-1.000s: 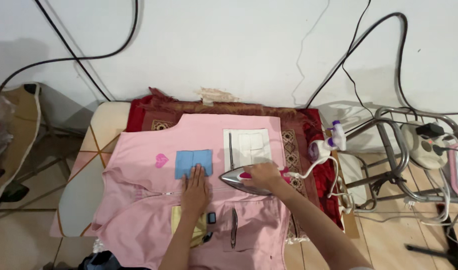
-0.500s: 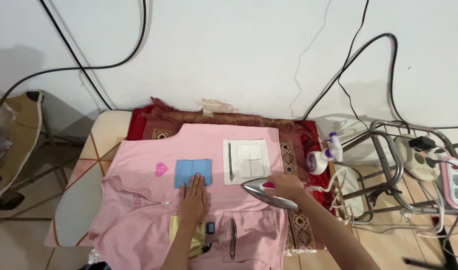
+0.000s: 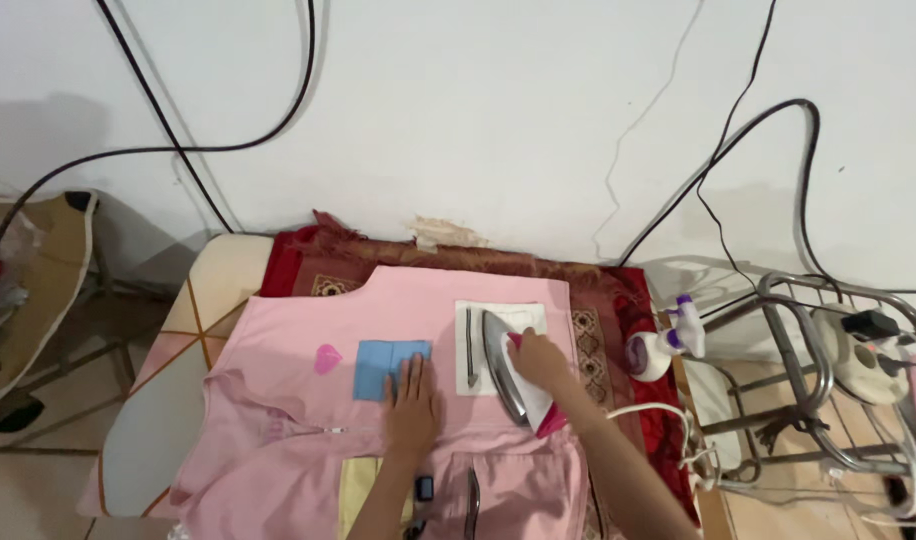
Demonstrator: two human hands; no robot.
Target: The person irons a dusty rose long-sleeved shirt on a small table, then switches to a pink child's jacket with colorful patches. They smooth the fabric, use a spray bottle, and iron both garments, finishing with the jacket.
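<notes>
Swung round since half a second ago: iron [image 3: 513,378] now pointing away, over white patch [image 3: 498,345]. Left hand [image 3: 414,405] flat, fingers open, on pink garment [image 3: 308,420]. Right hand [image 3: 540,362] clasping iron handle.

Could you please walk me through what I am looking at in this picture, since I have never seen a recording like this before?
There is no machine here: a person wears a camera on the head, so the view looks down at their own two bare hands. A pink garment lies spread over a red patterned cloth on a padded surface against a white wall. The left hand lies flat on the garment, its fingertips at a blue patch. The right hand grips an electric iron, which rests on a white patch of the garment. A pink heart is sewn on further left. To the right stand a small spray bottle and a metal rack with power strips.
</notes>
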